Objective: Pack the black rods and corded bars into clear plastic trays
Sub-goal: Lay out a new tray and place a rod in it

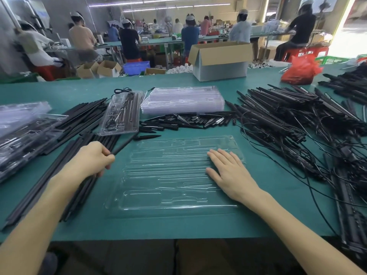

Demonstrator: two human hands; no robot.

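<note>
Head view: an empty clear tray [168, 175] lies flat on the green table [178, 227] straight ahead of the person, none of its moulded slots filled yet. The right hand [226, 169] lies palm down on the tray's right end, fingers straight and slightly spread, pressing it to the table. The left hand [93, 159] is curled round a black rod [124, 144], thumb and fingers closed on its near part, while the far end points up and to the right, just beside the tray's far left corner. Under and behind that hand lies the loose heap of rods [85, 116], and the corded bars [274, 116] are piled in a tangle to the right, near the tray but apart from it. A stack [182, 100] of spare trays and a filled tray [121, 114] sit farther back. The step in hand looks like loading the first rod. Next, the rod probably has to swing parallel to the long slots and be pressed in while the right hand steadies the tray; whether one rod or several are gripped cannot be told.
</note>
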